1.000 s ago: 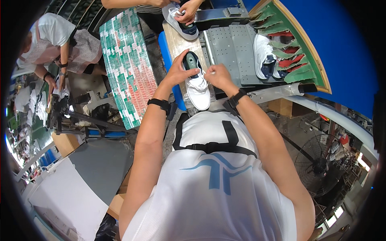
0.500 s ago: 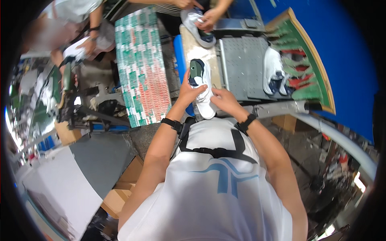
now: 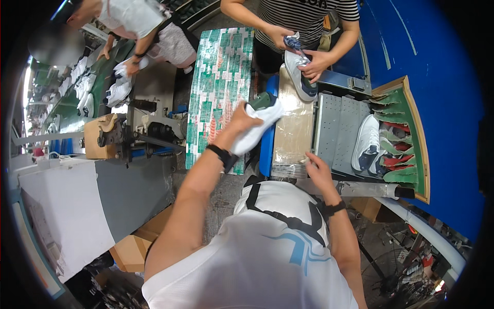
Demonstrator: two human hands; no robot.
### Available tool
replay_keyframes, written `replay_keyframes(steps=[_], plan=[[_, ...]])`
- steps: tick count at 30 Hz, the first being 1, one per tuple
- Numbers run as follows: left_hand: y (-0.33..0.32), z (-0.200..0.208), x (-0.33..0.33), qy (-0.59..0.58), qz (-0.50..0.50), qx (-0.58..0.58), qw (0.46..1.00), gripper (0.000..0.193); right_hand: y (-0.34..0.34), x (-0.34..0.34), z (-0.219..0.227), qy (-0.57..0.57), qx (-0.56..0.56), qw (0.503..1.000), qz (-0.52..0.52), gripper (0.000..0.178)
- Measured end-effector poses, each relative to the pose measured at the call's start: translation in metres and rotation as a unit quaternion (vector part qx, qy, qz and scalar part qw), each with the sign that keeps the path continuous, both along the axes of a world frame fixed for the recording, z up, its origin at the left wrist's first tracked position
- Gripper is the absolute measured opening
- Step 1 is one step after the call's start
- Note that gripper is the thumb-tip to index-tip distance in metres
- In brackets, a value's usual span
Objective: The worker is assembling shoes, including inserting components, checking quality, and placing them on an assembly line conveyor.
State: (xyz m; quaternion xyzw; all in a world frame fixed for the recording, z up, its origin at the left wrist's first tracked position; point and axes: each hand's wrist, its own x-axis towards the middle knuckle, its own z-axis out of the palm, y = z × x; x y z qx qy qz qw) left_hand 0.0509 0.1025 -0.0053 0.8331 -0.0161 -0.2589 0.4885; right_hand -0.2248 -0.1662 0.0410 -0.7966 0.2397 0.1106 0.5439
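Observation:
My left hand grips a white sneaker with a dark green lining and holds it up over the left edge of the plastic-wrapped work pad. A black band sits on that wrist. My right hand hovers with fingers apart above the near right corner of the pad, holding nothing. A black watch is on its wrist.
Across the pad a person in a striped shirt holds a white and blue sneaker. A grey perforated plate lies to the right, with a white sneaker by green and red racks. A green patterned board and a sewing machine are on the left.
My left hand lifted the white sneaker off the pad and swung it to the left. My right hand let go of it and now hangs open over the pad.

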Motion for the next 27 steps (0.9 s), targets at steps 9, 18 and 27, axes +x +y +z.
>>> replay_keyframes(steps=[9,18,27], plan=[[0.080,-0.092,0.164,-0.157,-0.183,0.329,0.913,0.110,-0.035,-0.068,0.008,0.109,0.083,0.987,-0.084,0.042],[-0.044,-0.087,0.011,-0.347,-0.093,0.097,0.928,0.061,-0.035,-0.066,-0.028,0.097,-0.026,0.989,0.107,0.058],[-0.384,-0.041,-0.199,-0.144,-0.271,-0.032,0.951,0.068,-0.093,-0.125,-0.021,0.045,-0.015,0.995,0.093,0.059]])
